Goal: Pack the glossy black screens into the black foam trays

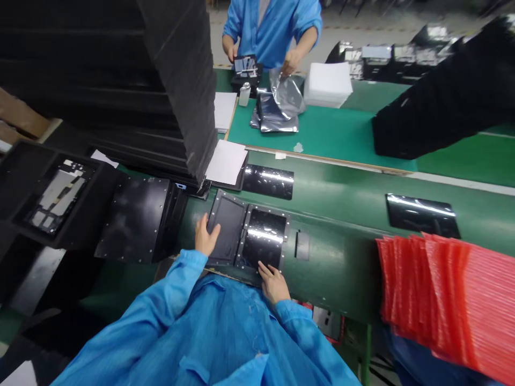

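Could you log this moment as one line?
Left hand: on black riveted fixture | right hand: at its lower edge | nearby: red plastic bags

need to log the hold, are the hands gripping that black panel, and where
The black panel seems held: left hand on its matte half, right hand at the near edge of its glossy half; grip firmness can't be told.

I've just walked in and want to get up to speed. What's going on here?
A person in a blue smock has their left hand on the left half of a black studded two-panel case and their right hand at its near edge, on a green bench. Across the bench, a co-worker grips a silver foil bag. Red plastic bags lie stacked at the right.
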`<state>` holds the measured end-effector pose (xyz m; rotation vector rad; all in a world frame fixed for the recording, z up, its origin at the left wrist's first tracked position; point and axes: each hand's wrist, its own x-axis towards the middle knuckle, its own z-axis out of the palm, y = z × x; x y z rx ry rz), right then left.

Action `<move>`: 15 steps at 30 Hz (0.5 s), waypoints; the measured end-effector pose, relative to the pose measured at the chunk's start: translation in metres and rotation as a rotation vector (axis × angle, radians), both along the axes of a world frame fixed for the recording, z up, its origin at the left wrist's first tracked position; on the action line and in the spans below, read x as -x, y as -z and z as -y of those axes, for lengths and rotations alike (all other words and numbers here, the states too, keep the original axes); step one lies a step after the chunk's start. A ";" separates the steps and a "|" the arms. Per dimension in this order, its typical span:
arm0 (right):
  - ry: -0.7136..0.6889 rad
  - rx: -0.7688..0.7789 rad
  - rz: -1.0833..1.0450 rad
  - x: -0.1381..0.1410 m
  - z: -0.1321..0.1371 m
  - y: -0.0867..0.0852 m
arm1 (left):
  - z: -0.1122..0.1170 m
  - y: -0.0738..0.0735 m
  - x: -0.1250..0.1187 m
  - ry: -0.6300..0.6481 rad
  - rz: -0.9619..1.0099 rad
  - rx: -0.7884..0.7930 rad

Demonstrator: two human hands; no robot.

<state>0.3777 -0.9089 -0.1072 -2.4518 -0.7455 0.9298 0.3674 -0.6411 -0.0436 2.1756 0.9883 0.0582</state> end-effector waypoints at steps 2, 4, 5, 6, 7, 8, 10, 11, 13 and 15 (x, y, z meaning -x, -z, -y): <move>0.213 -0.273 -0.183 -0.022 -0.003 -0.005 | 0.032 -0.016 0.015 0.227 0.187 0.034; 0.501 -0.524 -0.333 -0.043 -0.008 -0.005 | 0.072 -0.019 0.027 0.467 0.246 0.092; 0.639 -0.602 -0.358 -0.051 -0.010 -0.003 | 0.091 -0.017 0.031 0.586 0.216 0.126; 0.756 -0.642 -0.350 -0.059 -0.011 0.001 | 0.109 -0.012 0.033 0.702 0.156 0.156; 0.845 -0.647 -0.321 -0.065 -0.011 0.005 | 0.123 -0.006 0.034 0.812 0.081 0.176; 0.908 -0.633 -0.287 -0.071 -0.010 0.011 | 0.133 0.001 0.034 0.907 0.004 0.184; 0.966 -0.603 -0.263 -0.081 -0.006 0.023 | 0.145 0.010 0.034 1.022 -0.113 0.161; 0.973 -0.601 -0.272 -0.085 -0.004 0.028 | 0.147 0.011 0.034 1.034 -0.145 0.136; 0.975 -0.601 -0.283 -0.094 0.003 0.037 | 0.146 0.008 0.036 0.982 -0.163 0.073; 0.962 -0.600 -0.279 -0.101 0.014 0.040 | 0.138 -0.004 0.038 0.897 -0.148 0.000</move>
